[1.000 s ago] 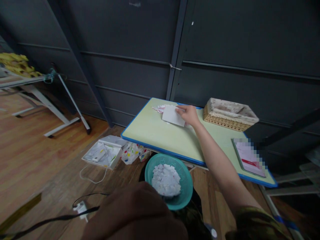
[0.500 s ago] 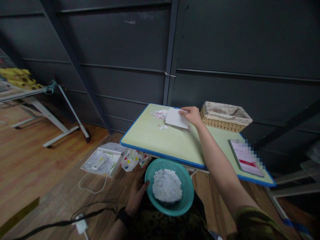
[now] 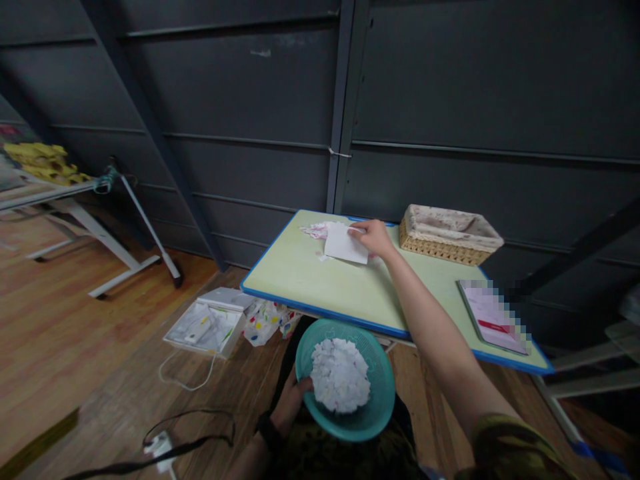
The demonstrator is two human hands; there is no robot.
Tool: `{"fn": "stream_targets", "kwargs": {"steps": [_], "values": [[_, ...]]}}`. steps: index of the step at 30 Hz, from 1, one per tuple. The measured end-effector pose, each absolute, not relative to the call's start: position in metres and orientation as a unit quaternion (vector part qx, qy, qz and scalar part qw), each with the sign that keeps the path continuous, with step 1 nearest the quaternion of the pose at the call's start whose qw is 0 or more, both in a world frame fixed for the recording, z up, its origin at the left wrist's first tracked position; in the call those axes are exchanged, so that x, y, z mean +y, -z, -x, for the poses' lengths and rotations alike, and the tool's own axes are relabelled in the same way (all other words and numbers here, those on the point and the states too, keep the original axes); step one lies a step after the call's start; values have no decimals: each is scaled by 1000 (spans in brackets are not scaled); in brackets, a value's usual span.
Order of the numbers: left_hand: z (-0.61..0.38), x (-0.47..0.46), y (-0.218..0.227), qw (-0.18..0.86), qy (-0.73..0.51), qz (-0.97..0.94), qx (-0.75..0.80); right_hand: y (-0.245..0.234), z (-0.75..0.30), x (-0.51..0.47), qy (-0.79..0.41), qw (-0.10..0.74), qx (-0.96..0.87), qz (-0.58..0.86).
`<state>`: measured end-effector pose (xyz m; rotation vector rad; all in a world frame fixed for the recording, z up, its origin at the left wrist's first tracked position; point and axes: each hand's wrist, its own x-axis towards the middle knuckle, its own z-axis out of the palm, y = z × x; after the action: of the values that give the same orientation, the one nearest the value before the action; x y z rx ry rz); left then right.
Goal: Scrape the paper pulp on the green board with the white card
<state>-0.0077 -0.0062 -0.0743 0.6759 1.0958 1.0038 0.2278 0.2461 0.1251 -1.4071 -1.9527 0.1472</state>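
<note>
My right hand [image 3: 373, 237] pinches a white card [image 3: 346, 244] flat over the far part of the small table [image 3: 300, 280]. Just left of the card lies a pile of paper scraps [image 3: 315, 230], partly covered by it. In my lap, below the table's front edge, my left hand [image 3: 296, 393] grips the rim of a green plastic colander [image 3: 383, 380], thumb over the edge. A heap of torn white paper [image 3: 341, 375] fills the middle of the colander.
A wicker basket [image 3: 445, 250] with a cloth lining stands at the table's back right, and a tablet [image 3: 493, 317] lies near its right end. On the floor to the left are an open white box [image 3: 205, 327], a dotted plastic bag [image 3: 263, 322] and a power strip [image 3: 161, 450].
My right hand has moved the white card a little to the left, over the small scraps. The colander has shifted slightly right and toward me with my left hand.
</note>
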Motion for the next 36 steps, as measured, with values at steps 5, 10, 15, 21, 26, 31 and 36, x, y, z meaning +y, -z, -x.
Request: {"fn": "stream_targets", "kwargs": {"steps": [5, 10, 15, 21, 26, 31, 36], "values": [[4, -12, 87, 699, -462, -275, 471, -125, -227, 245, -45, 328, -767, 550], [7, -16, 100, 692, -500, -236, 465, -129, -225, 241, 10, 300, -758, 579], [11, -18, 105, 669, -522, -211, 486, -132, -224, 239, 10, 328, -744, 583], [13, -17, 116, 674, -524, -225, 469, -130, -220, 240, -45, 348, -764, 541], [14, -16, 118, 678, -522, -233, 462, -133, -220, 238, -90, 332, -786, 514], [15, -16, 115, 674, -521, -242, 464, -138, -226, 238, -118, 323, -787, 513], [14, -15, 113, 675, -524, -238, 461, -140, -239, 243, -137, 368, -751, 531]]}}
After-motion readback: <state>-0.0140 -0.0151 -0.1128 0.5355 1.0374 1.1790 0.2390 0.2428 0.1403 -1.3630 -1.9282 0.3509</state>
